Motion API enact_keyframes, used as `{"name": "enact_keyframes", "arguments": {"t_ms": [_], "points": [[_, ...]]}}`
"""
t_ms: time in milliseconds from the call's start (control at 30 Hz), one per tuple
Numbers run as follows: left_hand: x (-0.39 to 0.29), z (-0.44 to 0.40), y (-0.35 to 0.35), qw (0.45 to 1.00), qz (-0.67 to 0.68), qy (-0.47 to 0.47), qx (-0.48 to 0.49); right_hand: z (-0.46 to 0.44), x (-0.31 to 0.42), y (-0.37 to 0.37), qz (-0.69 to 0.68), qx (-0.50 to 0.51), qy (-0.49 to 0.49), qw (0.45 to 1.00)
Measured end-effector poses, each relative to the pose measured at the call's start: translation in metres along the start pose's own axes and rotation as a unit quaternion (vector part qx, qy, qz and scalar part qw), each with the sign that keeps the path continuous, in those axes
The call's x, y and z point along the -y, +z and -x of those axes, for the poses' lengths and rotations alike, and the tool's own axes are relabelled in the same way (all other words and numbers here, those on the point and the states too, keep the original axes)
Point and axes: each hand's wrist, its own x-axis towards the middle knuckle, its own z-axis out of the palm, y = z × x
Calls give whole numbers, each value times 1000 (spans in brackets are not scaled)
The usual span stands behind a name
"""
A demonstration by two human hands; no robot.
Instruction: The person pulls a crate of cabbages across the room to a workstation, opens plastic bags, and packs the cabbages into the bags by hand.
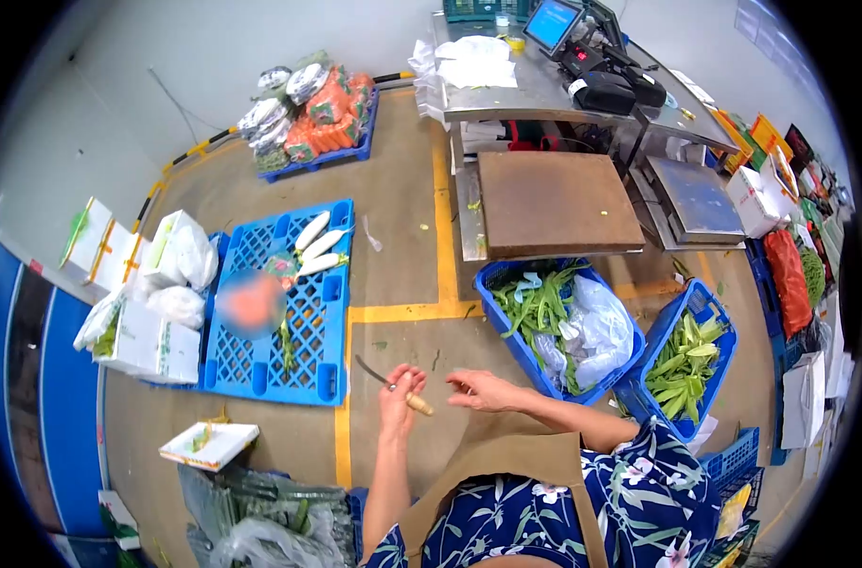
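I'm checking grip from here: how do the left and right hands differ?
The left hand is closed on a curved knife; the right hand holds nothing that shows. The left forearm runs up the picture, while the right one comes in from the right, its fingers toward the left hand. Both are bare, in front of the apron.

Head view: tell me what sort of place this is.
Probably a produce sorting or packing room: white radishes lie on a blue pallet, leafy greens sit in a blue basket, and a screen stands at a steel table.
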Motion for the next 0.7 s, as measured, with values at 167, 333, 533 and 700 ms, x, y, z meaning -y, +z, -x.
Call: {"name": "enact_keyframes", "arguments": {"t_ms": [167, 333, 533, 700], "points": [[-12, -94, 55, 998, 43, -25, 24, -104, -32, -14, -65, 53, 9, 996], [-55, -210, 62, 995, -50, -56, 61, -213, -32, -76, -189, 111, 95, 971], [-138, -307, 95, 988, -3, -74, 133, -332, -20, -152, -289, 43, 97, 951], [-144, -385, 44, 981, -53, -179, 47, -407, -67, -201, -362, -142, 126, 913]]}}
